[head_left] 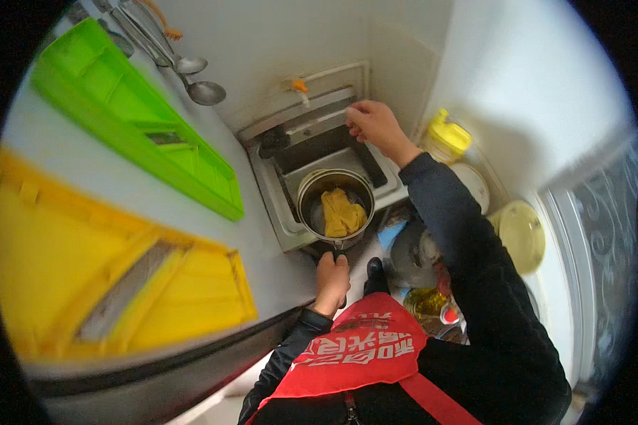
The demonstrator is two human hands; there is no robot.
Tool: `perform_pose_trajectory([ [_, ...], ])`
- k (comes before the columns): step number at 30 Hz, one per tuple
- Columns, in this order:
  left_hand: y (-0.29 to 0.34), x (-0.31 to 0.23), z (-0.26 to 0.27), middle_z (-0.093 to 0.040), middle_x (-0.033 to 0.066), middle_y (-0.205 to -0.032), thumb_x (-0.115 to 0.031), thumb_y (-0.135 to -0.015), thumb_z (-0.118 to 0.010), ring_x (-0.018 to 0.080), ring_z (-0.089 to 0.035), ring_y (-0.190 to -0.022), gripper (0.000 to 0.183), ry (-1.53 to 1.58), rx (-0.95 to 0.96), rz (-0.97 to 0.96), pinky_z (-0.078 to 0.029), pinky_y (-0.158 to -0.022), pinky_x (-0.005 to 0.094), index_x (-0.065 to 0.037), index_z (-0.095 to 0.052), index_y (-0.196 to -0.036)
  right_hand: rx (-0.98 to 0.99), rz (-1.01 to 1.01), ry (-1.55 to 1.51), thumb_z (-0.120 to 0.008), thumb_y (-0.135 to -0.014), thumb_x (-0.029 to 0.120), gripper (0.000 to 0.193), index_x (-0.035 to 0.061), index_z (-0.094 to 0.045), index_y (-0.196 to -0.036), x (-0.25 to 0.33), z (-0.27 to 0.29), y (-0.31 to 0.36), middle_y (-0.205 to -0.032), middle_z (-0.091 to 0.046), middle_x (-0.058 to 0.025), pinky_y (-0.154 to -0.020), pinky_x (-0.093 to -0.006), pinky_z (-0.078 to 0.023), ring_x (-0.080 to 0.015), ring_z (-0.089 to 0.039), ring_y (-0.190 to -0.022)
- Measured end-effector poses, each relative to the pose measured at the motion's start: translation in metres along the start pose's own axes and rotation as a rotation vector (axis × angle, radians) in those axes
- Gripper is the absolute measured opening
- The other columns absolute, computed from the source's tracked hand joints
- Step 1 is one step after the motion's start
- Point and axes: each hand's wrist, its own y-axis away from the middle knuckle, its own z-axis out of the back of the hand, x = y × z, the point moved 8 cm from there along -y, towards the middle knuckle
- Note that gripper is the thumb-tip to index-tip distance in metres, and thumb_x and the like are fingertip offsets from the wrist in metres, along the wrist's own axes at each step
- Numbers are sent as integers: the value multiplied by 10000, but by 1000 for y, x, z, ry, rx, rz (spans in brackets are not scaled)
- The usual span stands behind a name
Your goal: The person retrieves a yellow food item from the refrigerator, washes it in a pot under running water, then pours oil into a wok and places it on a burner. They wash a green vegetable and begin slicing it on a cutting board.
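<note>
A yellow cloth (342,214) lies crumpled in a metal pot (360,191) over the near end of the sink (271,191). The left hand (331,278) grips the pot's handle (339,248) in front of the sink. The right hand (377,126) is raised above the sink's right side, fingers curled in; whether they pinch anything I cannot tell. An orange-handled tap (300,86) is behind the sink; a green slicer (135,120) lies left of it, a yellow jug (446,138) right.
</note>
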Motion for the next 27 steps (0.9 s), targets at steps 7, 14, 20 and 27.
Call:
perform_pose_trajectory([
  [7, -88, -41, -18, -558, 53, -711, -187, -1011, -566, 161, -500, -564, 197, 51, -87, -25, -391, -470, 361, 4, -602, -978, 111, 310, 689, -586, -966, 366, 457, -75, -707, -969, -37, -76, -193, -952, -703, -291, -789, -525, -536, -456, -683, -870],
  [14, -201, -104, -23, -635, 198, -878, -224, -1004, -577, 312, -602, -777, 288, -177, -206, -173, -472, -696, 442, 61, -616, -999, 324, 289, 876, -615, -918, 183, 256, -55, -705, -950, -83, -126, -273, -1006, -694, -297, -830, -539, -548, -475, -676, -934],
  [20, -245, -132, -22, -604, 133, -813, -224, -1016, -572, 229, -573, -678, 289, -123, -134, -48, -433, -544, 410, 43, -611, -1122, 537, 664, 1052, -600, -894, 56, 191, -23, -628, -1066, -84, -122, -283, -958, -681, -273, -789, -533, -520, -472, -654, -935],
  [27, -255, -136, -26, -588, 87, -763, -206, -1011, -585, 186, -522, -563, 269, -37, -97, 0, -382, -481, 384, 51, -628, -1075, 640, 672, 976, -610, -895, 64, 195, 10, -612, -1083, -86, -106, -298, -965, -680, -269, -814, -532, -504, -471, -639, -934],
])
